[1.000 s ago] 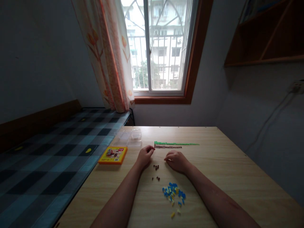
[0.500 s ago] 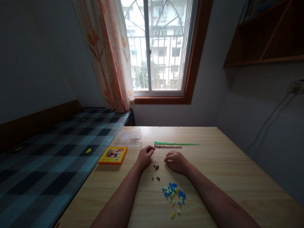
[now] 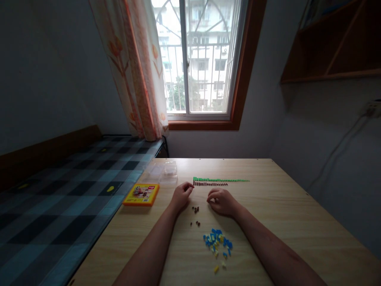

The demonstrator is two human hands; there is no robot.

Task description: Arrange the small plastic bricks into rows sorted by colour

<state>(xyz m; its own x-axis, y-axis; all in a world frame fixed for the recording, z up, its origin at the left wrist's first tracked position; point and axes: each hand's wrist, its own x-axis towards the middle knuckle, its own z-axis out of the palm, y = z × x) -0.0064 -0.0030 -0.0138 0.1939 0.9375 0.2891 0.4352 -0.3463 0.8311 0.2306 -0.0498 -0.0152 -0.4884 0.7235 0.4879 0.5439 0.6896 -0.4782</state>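
My left hand (image 3: pixel 182 194) rests on the table at the left end of the brown row, its fingers loosely bent and a small gap between thumb and forefinger. Nothing shows in it. Small brown bricks (image 3: pixel 208 184) form a line just beneath a longer line of green bricks (image 3: pixel 214 180). To the right, my right hand (image 3: pixel 220 201) lies low over the wood with fingers curled and tips together; whatever is between them is too small to see. Several loose brown bricks (image 3: pixel 195 209) lie between my wrists, with a few other brown pieces (image 3: pixel 198 223) nearer me.
A pile of blue and yellow bricks (image 3: pixel 217 240) sits between my forearms, with stray yellow pieces (image 3: pixel 216 269) below. On the left are an orange-yellow box (image 3: pixel 141 195) and a clear plastic tray (image 3: pixel 160 171). A checkered bed (image 3: pixel 89 174) adjoins the wooden table (image 3: pixel 282 222).
My right hand has shifted very slightly, its fingertips drawing a little to the right. My left hand stays in place, and the bricks look the same.
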